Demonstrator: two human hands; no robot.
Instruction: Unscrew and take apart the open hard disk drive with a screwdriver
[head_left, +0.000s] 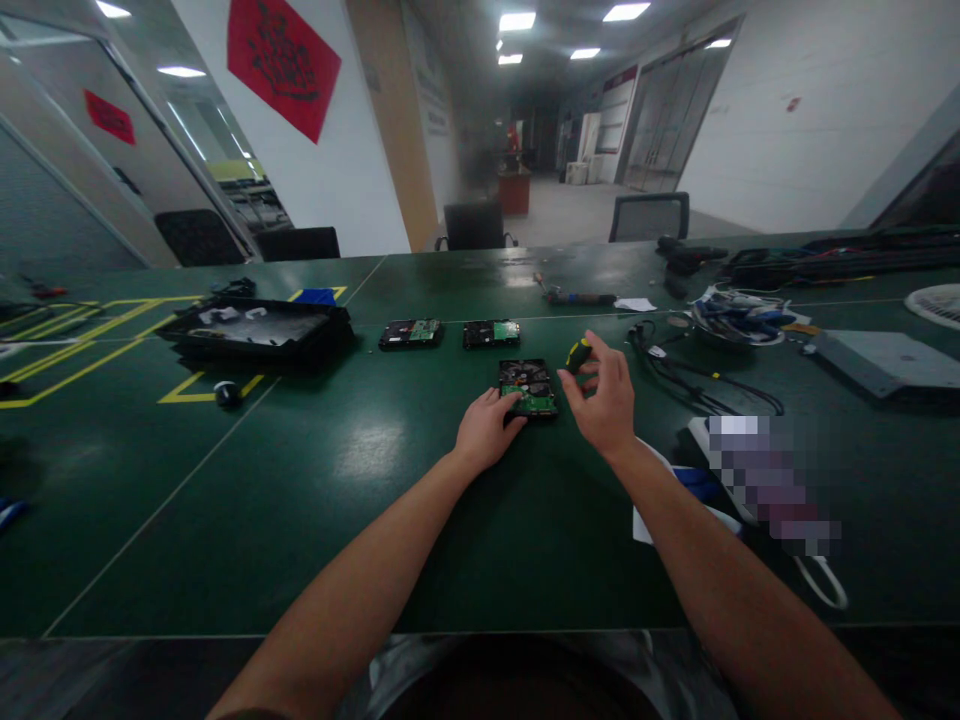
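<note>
My left hand (484,432) is at the near left corner of a hard drive (527,376), its fingers over the left side and its thumb along the front edge, gripping it. The drive lies flat with its green circuit board facing up. Just right of the drive, my right hand (606,398) is raised and closed around a yellow and black screwdriver (577,355). The tool's shaft cannot be made out. Behind this drive lie two more hard drives, one in the middle (491,333) and one farther left (410,333), both circuit board up.
To the left are a black tray (262,335) with small parts and a small black-and-white object (226,393). Rightward lie black cables (675,375), a bowl of wires (739,315) and a grey metal box (889,360). A long-handled tool (581,298) lies at the back.
</note>
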